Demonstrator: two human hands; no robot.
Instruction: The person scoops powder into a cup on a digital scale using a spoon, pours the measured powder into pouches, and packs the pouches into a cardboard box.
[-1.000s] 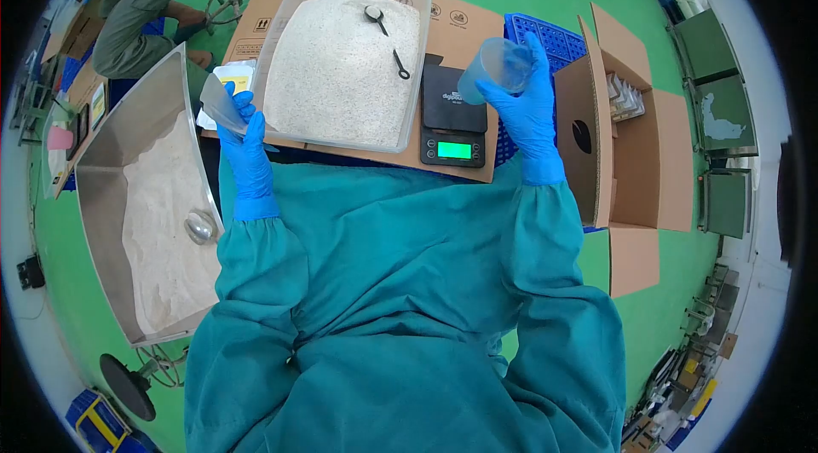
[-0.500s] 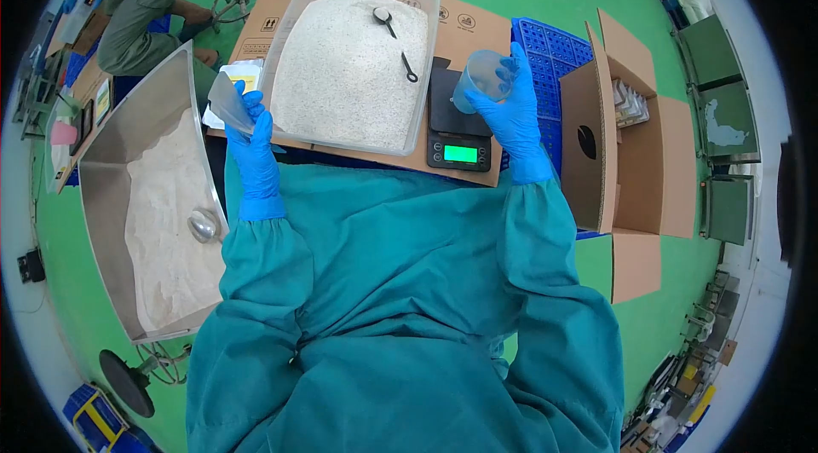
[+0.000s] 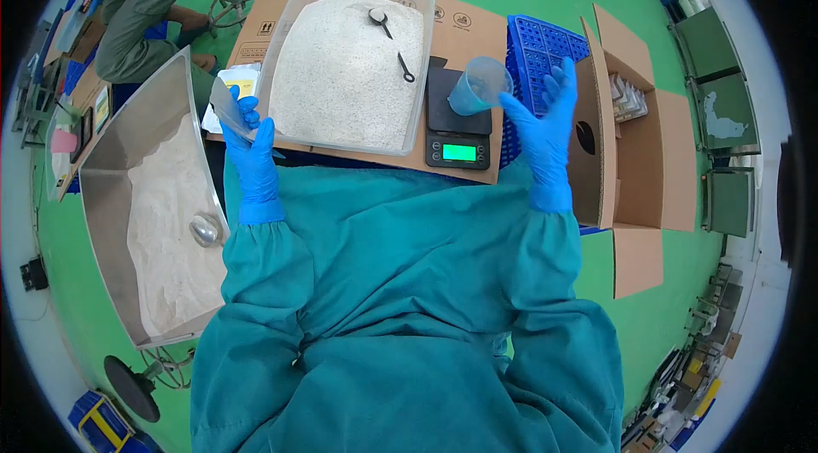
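In my gloved left hand [image 3: 250, 142] is a translucent plastic pouch [image 3: 225, 103], gripped between thumb and fingers. My gloved right hand [image 3: 545, 125] is open, its fingers spread, just right of a clear bluish plastic cup [image 3: 479, 86]. That cup stands on the black platform of a digital scale [image 3: 460, 152] with a lit green display; its digits are too small to read. Between my hands lies a clear plastic bin [image 3: 426, 35] of whitish granular material [image 3: 341, 69]. A black-handled measuring scoop [image 3: 379, 18] and a second black handle [image 3: 406, 67] rest on the material.
At left, a metal tray [image 3: 106, 223] holds pale powder and a metal scoop [image 3: 204, 230]. An open cardboard box [image 3: 635, 155] with packets inside stands at right, beside a blue plastic crate [image 3: 541, 48]. Another person's legs [image 3: 145, 18] are at upper left.
My right hand has let go of the cup and drawn back to the right, fingers opening. The cup now sits on the scale. My left hand keeps its hold on the pouch.
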